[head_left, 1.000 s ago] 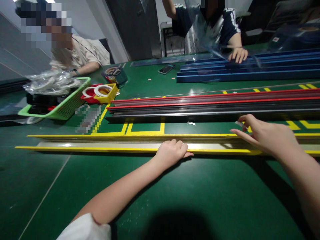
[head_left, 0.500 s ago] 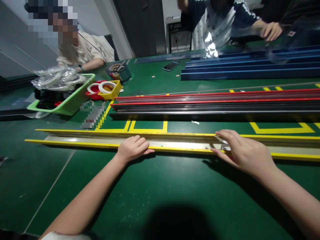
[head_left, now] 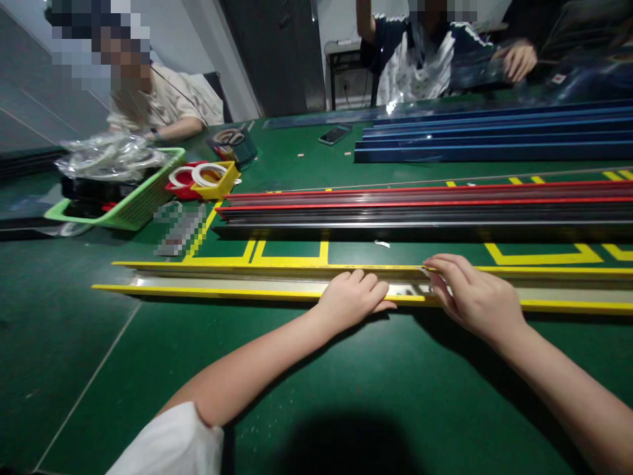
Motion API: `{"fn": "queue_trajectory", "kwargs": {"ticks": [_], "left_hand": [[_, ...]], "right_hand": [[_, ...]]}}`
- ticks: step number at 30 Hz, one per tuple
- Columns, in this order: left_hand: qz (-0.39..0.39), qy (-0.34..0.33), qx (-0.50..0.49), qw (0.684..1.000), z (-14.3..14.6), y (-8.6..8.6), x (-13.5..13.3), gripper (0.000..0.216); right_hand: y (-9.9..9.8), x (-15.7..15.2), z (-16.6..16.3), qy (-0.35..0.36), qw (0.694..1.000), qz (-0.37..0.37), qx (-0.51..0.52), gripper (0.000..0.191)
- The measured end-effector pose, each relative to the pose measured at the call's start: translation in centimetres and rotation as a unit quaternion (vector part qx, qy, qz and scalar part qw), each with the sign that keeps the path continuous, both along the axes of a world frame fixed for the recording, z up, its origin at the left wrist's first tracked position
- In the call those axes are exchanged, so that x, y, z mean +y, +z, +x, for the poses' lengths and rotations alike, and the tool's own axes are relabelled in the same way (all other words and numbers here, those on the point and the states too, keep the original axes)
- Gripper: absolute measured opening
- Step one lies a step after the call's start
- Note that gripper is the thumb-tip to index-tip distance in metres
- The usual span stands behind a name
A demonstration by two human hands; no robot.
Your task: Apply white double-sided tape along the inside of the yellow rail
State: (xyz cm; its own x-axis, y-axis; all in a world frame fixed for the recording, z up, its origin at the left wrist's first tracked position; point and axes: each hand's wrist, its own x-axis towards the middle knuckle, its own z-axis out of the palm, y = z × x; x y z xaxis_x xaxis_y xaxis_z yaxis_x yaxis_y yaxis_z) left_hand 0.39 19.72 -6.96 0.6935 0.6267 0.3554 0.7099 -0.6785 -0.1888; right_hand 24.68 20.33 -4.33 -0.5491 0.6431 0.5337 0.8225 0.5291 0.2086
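The yellow-edged channel [head_left: 277, 284] lies lengthwise on the green counter [head_left: 123, 369], its left end in view, its right end cut off by the picture's edge. The left hand [head_left: 353, 297] is clamped over the near rim — fingers curled inside, thumb outside — and hides a stretch of the trough. The right hand [head_left: 472, 297], near it, pinches a small pale scrap [head_left: 426, 271], probably paper or tape, mostly covered by the fingertips. Beyond, the red-edged strips [head_left: 420, 195], the black strip [head_left: 395, 231] and the blue strips [head_left: 494, 139] also run out of frame. Clear wrapping [head_left: 109, 158] hides much of the green basket's [head_left: 148, 196] contents.
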Motion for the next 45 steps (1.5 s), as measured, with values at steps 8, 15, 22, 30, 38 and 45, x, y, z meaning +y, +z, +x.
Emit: {"fn": "queue_trajectory", "kwargs": {"ticks": [8,15,22,30,38,45], "left_hand": [[0.021,0.107,0.048,0.993,-11.5,0.3,-1.7,0.044],[0.052,0.128,0.076,0.988,-14.2,-1.0,-2.4,0.041],[0.024,0.089,0.021,0.995,-7.0,-0.8,-1.1,0.043],[-0.01,0.044,0.014,0.999,-6.9,0.4,-0.5,0.044],[0.056,0.112,0.062,0.99,-17.2,-0.3,-1.7,0.048],[0.057,0.081,0.042,0.994,-14.5,-0.5,-1.4,0.044]], "right_hand": [[-0.3,0.2,0.5,-0.014,0.999,-0.022,0.041,0.041],[-1.1,-0.1,0.0,0.043,0.997,0.008,0.06,0.051],[-1.9,0.0,-0.1,0.064,0.993,0.032,0.089,0.045],[-2.5,0.0,0.4,0.066,0.993,0.038,0.09,0.047],[-3.8,-0.9,-1.0,0.189,0.976,0.019,0.104,0.054],[-3.9,-1.1,-2.0,0.215,0.968,0.006,0.13,0.042]]}}
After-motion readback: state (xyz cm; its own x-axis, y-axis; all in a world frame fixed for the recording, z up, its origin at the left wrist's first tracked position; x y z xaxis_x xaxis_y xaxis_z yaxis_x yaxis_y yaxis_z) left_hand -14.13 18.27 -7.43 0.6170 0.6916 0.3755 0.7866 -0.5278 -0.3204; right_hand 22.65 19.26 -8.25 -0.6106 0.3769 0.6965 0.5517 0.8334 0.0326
